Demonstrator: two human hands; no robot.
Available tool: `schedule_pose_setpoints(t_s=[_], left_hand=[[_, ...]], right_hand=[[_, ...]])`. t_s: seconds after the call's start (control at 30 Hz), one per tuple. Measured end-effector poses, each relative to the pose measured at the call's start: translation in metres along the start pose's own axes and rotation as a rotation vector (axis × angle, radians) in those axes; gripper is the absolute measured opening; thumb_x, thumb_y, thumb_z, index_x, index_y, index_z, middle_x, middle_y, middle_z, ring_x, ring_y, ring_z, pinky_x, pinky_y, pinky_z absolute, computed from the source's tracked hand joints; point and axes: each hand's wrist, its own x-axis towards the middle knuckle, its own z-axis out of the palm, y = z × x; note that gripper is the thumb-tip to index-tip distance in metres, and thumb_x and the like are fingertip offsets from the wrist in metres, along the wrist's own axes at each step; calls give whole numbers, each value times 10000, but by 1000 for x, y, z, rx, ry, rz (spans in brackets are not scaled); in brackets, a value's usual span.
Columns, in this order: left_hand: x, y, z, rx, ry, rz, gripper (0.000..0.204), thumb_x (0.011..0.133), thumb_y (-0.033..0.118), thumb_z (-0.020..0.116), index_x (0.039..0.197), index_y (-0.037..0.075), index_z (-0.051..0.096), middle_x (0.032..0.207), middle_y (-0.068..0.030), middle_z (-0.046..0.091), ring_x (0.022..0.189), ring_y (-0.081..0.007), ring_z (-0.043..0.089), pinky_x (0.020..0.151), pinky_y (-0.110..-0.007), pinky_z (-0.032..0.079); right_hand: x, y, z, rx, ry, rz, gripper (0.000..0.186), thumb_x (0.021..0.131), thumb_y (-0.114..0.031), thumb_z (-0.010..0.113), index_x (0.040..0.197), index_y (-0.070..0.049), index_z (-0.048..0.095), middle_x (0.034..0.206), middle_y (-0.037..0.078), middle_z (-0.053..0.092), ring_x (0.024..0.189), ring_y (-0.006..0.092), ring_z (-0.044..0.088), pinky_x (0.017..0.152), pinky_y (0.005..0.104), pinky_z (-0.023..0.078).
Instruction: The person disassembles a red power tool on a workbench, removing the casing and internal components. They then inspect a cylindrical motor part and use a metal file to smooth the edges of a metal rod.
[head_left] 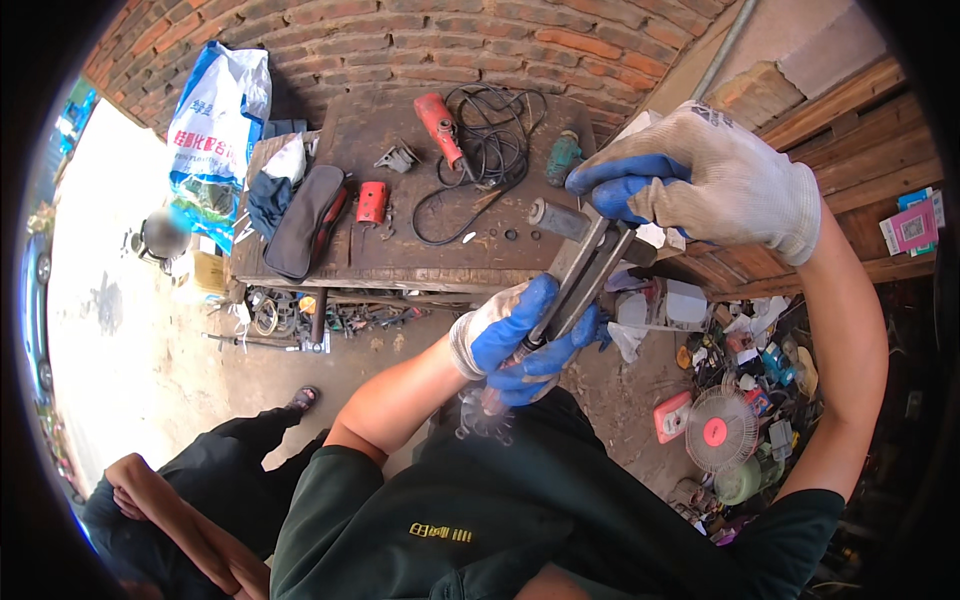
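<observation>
Bright daylight floods in from the left, blowing the ground (110, 300) out to white glare; the brick wall (420, 40) bends near the dark fisheye rim.

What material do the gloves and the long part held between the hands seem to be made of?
Gloves: knitted whitish fabric, with fingers that look dipped in blue rubber, smooth and slightly shiny. Long part: probably steel, grey and dull, with flat straight bars.

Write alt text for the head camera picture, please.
Two gloved hands, left hand and right hand, hold a long metal tool between them above a cluttered wooden workbench by a brick wall. Another person crouches at lower left.
</observation>
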Motion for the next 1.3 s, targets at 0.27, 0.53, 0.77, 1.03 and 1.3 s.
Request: schedule_pose_setpoints(t_s=[0.27,0.53,0.77,1.03,1.3], left_hand=[[1,-3,-4,-10,-31,-8,712,967,661,429,1156,-19,522,531,0,461,324,-77,366,295,-251,319],[-9,4,-3,-23,-35,-11,663,977,644,423,1163,17,529,525,-9,475,310,-90,375,290,-249,344],[-4,1,-1,-15,-97,26,608,992,623,413,1129,43,534,516,-9,474,308,-88,386,285,-243,346],[-5,0,-2,-19,-61,22,603,989,630,411,1114,50,524,519,-9,476,306,-89,387,277,-242,347],[-4,-2,-2,-39,-51,19,615,983,637,414,1131,50,525,526,-12,482,303,-92,385,276,-248,358]], right_hand=[[15,-3,4,-225,-107,-14,231,903,-199,637,1095,-102,721,1022,112,699,886,278,644,807,392,533],[-19,7,-11,-248,68,-439,548,819,-132,722,1353,-137,601,1261,132,641,1132,321,601,1000,433,481],[-3,-1,-18,-40,13,-361,379,756,-142,763,1104,-1,706,995,165,711,949,313,673,864,405,531],[13,-40,-26,93,-185,265,410,661,-236,824,999,-25,727,923,105,713,823,246,669,764,362,542],[14,-40,-13,-145,-12,249,388,741,-374,807,907,-32,731,792,112,635,787,257,629,758,369,521]])
